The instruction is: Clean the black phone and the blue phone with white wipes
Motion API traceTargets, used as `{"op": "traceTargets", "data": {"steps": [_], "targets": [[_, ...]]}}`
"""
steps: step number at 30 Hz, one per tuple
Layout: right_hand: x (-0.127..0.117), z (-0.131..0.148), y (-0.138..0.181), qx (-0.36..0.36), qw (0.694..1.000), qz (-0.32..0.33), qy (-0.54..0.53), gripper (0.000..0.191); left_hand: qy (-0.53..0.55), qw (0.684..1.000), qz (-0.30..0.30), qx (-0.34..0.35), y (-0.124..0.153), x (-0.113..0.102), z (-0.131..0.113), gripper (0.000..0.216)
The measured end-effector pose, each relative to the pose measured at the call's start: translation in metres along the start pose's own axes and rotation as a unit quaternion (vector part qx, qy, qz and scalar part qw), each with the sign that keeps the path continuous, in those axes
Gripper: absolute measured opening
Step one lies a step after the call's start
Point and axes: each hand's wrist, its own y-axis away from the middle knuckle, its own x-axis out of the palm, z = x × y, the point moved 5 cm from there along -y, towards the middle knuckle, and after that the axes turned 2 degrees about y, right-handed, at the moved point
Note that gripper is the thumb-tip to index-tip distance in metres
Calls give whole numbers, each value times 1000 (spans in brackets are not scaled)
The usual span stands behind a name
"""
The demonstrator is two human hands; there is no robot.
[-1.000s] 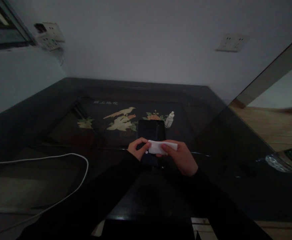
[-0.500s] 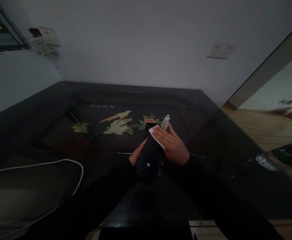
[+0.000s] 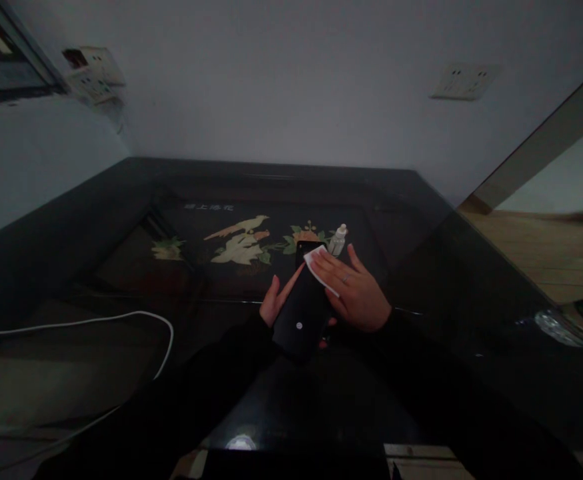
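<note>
A dark phone (image 3: 302, 313) with a small white round logo lies tilted across my left hand (image 3: 274, 303). That hand grips it from below: some fingertips curl round its right edge, while other fingers show along its left side. My right hand (image 3: 358, 293), wearing a ring, presses a folded white wipe (image 3: 316, 260) against the phone's upper end with its fingers laid together over it. Just beyond the right hand stands a small clear bottle (image 3: 338, 241) with a white cap, upright on the glossy black table (image 3: 271, 177).
Bird and flower pictures (image 3: 238, 247) decorate the tabletop. A white cable (image 3: 96, 322) curves across the left side. At the right edge lies a blurred, shiny clear object (image 3: 561, 328). Wall sockets (image 3: 466, 81) are set above the table's far edge.
The view has shifted slightly, moving the scene to the right. Fingers of my left hand have spread along the phone's left side. My right thumb now stands further apart from the bottle.
</note>
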Motion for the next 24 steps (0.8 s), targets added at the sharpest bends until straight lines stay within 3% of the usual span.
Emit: {"op": "traceTargets", "data": {"steps": [5,7,11,13,15,17,22,24], "targets": [[8,43,11,-131,989,30,-59,52,87,996,-22,3,-5,-7,1,90],[3,35,6,-107,993,14,-47,52,89,996,-3,-18,-2,-3,1,91],[-12,5,-4,24,999,-40,7,51,111,992,31,-48,4,7,3,88],[-9,15,-4,7,999,-33,-3,51,132,991,8,-25,3,5,2,88],[-2,38,-1,-62,998,-6,-31,51,152,988,-16,0,2,2,0,90],[2,50,0,-96,994,5,-45,52,178,984,-10,1,2,3,-2,91],[-8,24,-4,10,999,-43,-15,51,229,973,22,-2,7,16,-7,83],[-7,26,-4,8,999,-37,-19,51,204,979,13,-4,8,16,-7,86]]}}
